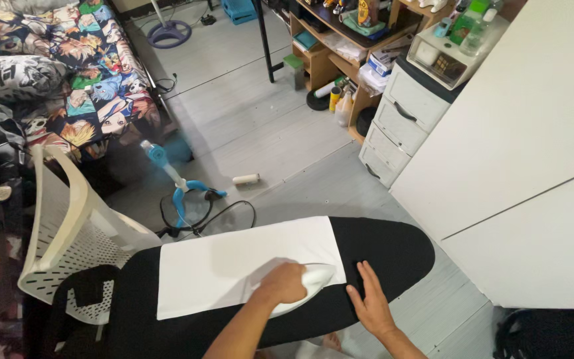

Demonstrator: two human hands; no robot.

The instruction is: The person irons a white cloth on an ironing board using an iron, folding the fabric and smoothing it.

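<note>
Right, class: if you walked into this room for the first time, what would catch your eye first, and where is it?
First, the flat white rectangular cloth spread on the black oval ironing board in the foreground. On its right edge the left hand presses a white iron, and the right hand lies flat on the board beside it. Next, the bright cartoon-print bedspread at upper left.
</note>
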